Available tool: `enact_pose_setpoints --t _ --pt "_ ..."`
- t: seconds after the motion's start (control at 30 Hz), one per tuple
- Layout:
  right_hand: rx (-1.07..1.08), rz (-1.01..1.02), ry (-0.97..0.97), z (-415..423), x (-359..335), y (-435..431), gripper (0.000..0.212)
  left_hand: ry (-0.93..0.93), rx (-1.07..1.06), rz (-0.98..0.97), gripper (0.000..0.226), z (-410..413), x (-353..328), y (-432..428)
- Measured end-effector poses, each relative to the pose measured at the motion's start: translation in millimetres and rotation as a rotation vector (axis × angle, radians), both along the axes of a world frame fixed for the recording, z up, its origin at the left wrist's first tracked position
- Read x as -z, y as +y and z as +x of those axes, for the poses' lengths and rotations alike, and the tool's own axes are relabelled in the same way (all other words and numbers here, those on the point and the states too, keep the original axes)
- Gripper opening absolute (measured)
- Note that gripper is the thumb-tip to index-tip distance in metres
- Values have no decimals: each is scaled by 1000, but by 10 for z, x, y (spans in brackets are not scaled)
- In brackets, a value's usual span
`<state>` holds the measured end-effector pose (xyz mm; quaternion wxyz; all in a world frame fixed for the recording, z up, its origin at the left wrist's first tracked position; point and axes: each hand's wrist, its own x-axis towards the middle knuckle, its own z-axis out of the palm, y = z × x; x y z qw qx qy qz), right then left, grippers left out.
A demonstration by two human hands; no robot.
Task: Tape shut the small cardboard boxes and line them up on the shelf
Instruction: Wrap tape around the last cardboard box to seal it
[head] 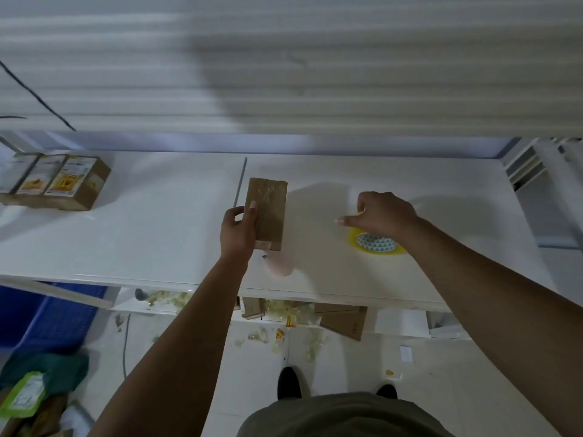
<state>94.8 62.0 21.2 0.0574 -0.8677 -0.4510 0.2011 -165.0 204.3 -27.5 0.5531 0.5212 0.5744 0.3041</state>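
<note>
head view: left hand (238, 230) clamped on a small brown cardboard box (267, 212) at centre of the white shelf top (157, 222), glossy tape already across its face. its long axis runs 12 to 6, slightly tilted. right hand (383, 216) at 3 o'clock, fingers curled onto a yellow-rimmed tape roll (375, 242). row of labelled taped boxes (53, 184) lined up at 9 o'clock. judging: this box nearly sealed, lining up left.
</note>
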Motion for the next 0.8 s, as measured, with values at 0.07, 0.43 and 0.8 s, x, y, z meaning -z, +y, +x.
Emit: enact_pose_setpoints --t 0.07,0.43,0.8 --pt "13 57 -7 -107 17 106 60 15 5 -15 55 -91 47 113" --pt "-144 552 -169 -798 46 281 21 29 86 -78 57 -459 249 293" --pt "-168 57 -230 -1835 636 224 45 -21 154 -126 57 -507 329 328"
